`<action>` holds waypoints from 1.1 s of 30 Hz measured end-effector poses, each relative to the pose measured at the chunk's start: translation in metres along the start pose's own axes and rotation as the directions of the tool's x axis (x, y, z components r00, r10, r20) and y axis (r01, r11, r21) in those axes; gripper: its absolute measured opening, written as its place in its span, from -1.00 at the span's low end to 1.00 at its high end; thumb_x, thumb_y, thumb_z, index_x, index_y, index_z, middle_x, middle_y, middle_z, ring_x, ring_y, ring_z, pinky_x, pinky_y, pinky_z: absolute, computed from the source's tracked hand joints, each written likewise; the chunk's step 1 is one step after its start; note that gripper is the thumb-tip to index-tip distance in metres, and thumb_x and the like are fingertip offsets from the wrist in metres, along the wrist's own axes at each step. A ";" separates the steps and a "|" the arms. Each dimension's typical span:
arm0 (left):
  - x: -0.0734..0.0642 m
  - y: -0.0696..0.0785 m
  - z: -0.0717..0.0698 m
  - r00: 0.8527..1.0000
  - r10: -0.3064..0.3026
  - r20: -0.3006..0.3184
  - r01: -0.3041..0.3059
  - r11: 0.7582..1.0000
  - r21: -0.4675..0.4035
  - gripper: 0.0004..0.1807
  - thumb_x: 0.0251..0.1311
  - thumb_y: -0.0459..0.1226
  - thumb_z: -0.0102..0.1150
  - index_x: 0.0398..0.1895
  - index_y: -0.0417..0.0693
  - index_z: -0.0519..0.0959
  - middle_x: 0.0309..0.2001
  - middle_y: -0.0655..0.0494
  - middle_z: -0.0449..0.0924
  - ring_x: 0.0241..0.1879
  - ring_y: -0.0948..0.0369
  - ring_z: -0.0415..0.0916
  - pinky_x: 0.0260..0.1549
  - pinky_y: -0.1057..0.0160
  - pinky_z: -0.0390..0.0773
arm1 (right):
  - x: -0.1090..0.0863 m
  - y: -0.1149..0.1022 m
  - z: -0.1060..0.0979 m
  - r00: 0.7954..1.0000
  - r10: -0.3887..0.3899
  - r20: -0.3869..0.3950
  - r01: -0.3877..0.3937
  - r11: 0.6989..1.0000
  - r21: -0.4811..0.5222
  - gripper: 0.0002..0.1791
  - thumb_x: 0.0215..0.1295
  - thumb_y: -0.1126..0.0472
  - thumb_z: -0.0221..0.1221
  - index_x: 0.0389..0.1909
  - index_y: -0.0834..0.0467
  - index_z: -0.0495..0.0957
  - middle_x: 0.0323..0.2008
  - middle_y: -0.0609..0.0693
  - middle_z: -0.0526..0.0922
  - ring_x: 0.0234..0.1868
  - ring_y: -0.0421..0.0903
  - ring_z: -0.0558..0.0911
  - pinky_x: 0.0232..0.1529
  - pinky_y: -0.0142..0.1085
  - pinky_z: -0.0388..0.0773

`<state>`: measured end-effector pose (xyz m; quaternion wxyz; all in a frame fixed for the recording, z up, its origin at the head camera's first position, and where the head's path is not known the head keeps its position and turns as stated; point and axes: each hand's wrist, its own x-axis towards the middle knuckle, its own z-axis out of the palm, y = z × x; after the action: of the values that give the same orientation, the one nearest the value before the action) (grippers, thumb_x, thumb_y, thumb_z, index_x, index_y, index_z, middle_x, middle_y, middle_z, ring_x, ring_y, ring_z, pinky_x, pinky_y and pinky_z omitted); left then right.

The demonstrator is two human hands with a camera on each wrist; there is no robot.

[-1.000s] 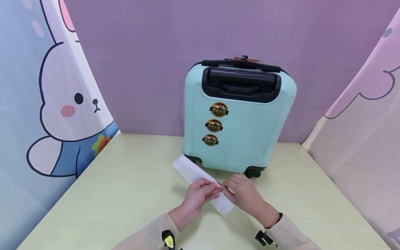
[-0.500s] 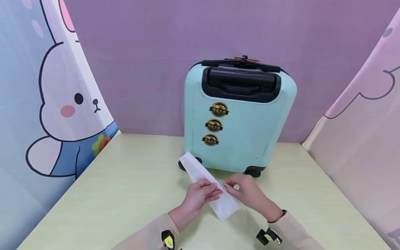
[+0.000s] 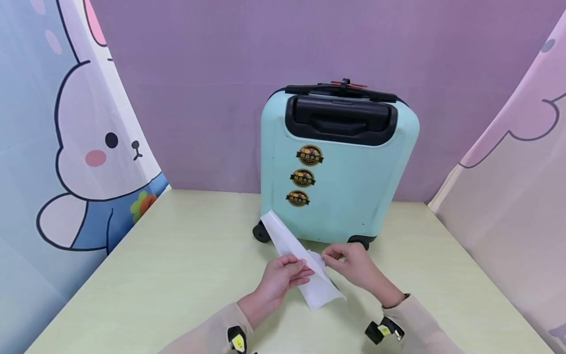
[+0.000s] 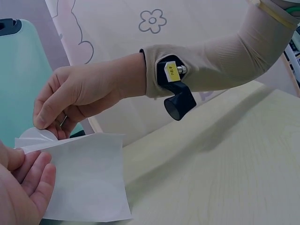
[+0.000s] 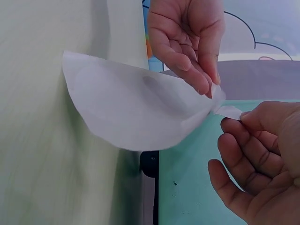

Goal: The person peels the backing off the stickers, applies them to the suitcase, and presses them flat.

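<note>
The left hand (image 3: 283, 278) pinches a white paper strip (image 3: 287, 241) between thumb and fingers in front of the suitcase (image 3: 345, 187), while the right hand (image 3: 349, 263), before the suitcase's lower right part, pinches the edge of a pale rounded piece (image 4: 38, 134) that stands up from the strip. The strip slants, its far end overlapping the suitcase's lower left corner in the head view; whether they touch, I cannot tell. The suitcase, mint green with a black handle (image 3: 342, 120), stands on the table (image 3: 177, 275). Three round dark stickers (image 3: 302, 178) run down its left half, and a purple backdrop (image 3: 199, 98) hangs behind it.
</note>
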<state>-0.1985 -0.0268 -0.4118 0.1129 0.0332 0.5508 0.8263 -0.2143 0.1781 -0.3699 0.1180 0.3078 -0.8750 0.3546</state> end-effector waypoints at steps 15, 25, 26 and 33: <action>-0.001 -0.002 -0.001 1.000 -0.001 -0.008 0.001 1.000 -0.001 -0.93 0.38 -0.46 0.09 -0.19 -0.36 0.52 -0.34 -0.04 0.70 -0.26 0.16 0.72 -0.22 0.23 0.70 | 0.000 0.008 -0.005 0.998 0.059 -0.010 -0.058 0.991 0.117 -0.92 0.29 0.39 0.28 -0.37 0.21 0.72 -0.44 -0.07 0.71 -0.47 -0.29 0.57 -0.48 -0.39 0.58; 0.000 -0.004 -0.002 1.000 -0.001 -0.019 0.001 1.000 -0.006 -0.96 0.38 -0.47 0.08 -0.24 -0.28 0.53 -0.37 -0.01 0.68 -0.29 0.18 0.71 -0.22 0.23 0.70 | 0.000 0.011 -0.009 0.997 0.073 -0.030 -0.068 0.987 0.148 -0.92 0.29 0.38 0.28 -0.37 0.20 0.72 -0.49 -0.12 0.66 -0.53 -0.30 0.47 -0.52 -0.39 0.49; 0.001 -0.004 -0.003 1.000 0.000 -0.020 0.000 1.000 -0.005 -0.96 0.38 -0.47 0.08 -0.24 -0.28 0.53 -0.37 -0.01 0.68 -0.29 0.18 0.71 -0.22 0.23 0.70 | 0.001 0.011 -0.009 0.996 0.082 -0.030 -0.077 0.986 0.146 -0.92 0.29 0.38 0.28 -0.37 0.20 0.72 -0.49 -0.11 0.66 -0.53 -0.30 0.47 -0.52 -0.40 0.49; 0.002 -0.007 -0.005 1.000 0.016 -0.020 -0.016 1.000 -0.019 -0.93 0.38 -0.48 0.08 -0.23 -0.30 0.56 -0.36 -0.04 0.70 -0.31 0.17 0.72 -0.20 0.19 0.70 | 0.002 0.011 -0.013 0.993 0.121 -0.016 -0.117 0.982 0.147 -0.93 0.30 0.37 0.28 -0.36 0.21 0.72 -0.48 -0.10 0.65 -0.51 -0.29 0.47 -0.50 -0.39 0.49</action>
<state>-0.2006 -0.0283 -0.4200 0.1012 0.0284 0.5437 0.8326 -0.2225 0.1925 -0.3657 0.0846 0.2584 -0.8620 0.4277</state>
